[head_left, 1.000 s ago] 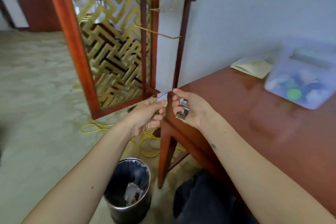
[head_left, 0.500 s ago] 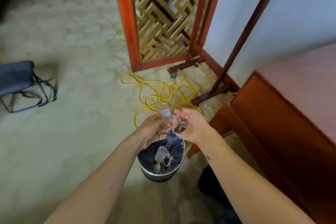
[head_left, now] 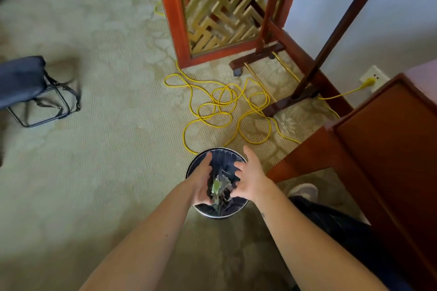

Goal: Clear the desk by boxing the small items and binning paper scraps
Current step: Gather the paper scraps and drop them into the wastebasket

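The paper scraps (head_left: pixel 218 188), grey and pale-green slips, sit between our two palms directly over the mouth of the round, shiny metal wastebin with a dark liner (head_left: pixel 238 211), which stands on the beige patterned carpet (head_left: pixel 113 139). Whether the scraps are falling or already lying inside, we cannot tell. Our left hand (head_left: pixel 201 183) has its fingers loosely spread, palm turned inward, clasping nothing firmly; our right hand (head_left: pixel 248 182) is likewise open, fingers curled and apart. We judge the hands are cupped this way to funnel the slips straight down, so nothing flutters past the rim.

The bin stands just beside the near corner of the reddish-brown wooden desk (head_left: pixel 387 149), close enough to serve without stepping away. Our grey shoe (head_left: pixel 303 191) rests near the bin on the right. A loose yellow cable (head_left: pixel 220 111) coils on the carpet just beyond the bin's far rim, near the base of the red-framed lattice screen (head_left: pixel 212 19). To the left the carpet lies open, with a dark folding stool (head_left: pixel 30 87) well apart.
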Demonstrator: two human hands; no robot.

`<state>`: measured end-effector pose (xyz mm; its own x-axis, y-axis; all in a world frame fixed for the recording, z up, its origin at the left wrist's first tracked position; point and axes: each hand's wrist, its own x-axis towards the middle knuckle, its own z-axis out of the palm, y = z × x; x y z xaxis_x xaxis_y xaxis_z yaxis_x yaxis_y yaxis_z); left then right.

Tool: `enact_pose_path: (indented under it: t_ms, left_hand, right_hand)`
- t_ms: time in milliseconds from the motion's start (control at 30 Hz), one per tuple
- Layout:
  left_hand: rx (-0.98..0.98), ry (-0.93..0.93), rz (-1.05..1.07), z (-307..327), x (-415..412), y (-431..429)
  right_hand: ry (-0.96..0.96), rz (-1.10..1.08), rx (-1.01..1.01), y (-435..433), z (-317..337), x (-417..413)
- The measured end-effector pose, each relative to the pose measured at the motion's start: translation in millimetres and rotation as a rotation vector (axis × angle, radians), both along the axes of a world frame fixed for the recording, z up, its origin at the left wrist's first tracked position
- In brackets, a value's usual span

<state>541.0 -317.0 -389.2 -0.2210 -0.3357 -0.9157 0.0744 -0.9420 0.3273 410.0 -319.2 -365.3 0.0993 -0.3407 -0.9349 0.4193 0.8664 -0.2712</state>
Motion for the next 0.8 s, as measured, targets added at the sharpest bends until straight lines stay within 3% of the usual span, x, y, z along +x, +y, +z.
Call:
enact_pose_path:
  t_ms: [167,300,500,633,800]
  left_hand:
    - [-0.011,-0.107,0.061,3,0,4]
    - [-0.163,-0.142,0.065,16,-8,6]
    - [-0.345,0.009,0.131,71,-18,-6]
    - [-0.537,0.027,0.106,126,-30,-12]
    - [-0.721,0.11,-0.003,202,-54,-12]
  right_hand:
    - [-0.003,-0.014,-0.024,3,-7,-7]
    - [0.045,0.034,-0.14,10,11,-9]
    - [0.324,0.005,-0.485,17,79,-5]
    - [0.467,0.029,-0.776,29,143,-20]
    - [0.669,-0.045,-0.982,54,211,-47]
